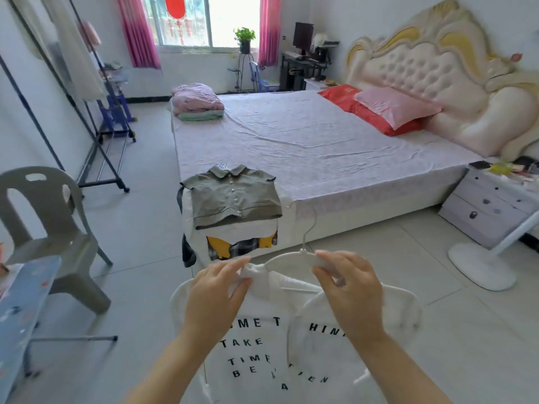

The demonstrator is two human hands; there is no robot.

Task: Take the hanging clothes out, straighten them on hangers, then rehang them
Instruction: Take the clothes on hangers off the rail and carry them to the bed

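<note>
A white shirt with black lettering [262, 339] hangs on a white hanger [294, 256] in front of me. My left hand [217, 293] pinches the shirt's collar at the left of the hanger neck. My right hand [347, 284] pinches the hanger's right arm together with the collar. The hanger's hook [309, 225] points up and away from me. On the near corner of the bed lies a stack of clothes, a grey-green cropped shirt [233, 195] on top of a white garment [236, 237]. The black clothes rack [87, 135] stands at the left.
The large bed [320, 141] fills the middle, with folded bedding [197, 102] at its far corner and pillows [388, 109] by the headboard. A grey plastic chair [49, 228] and an ironing board [23, 310] stand at left. A nightstand [490, 205] and a white fan base [481, 268] are at right.
</note>
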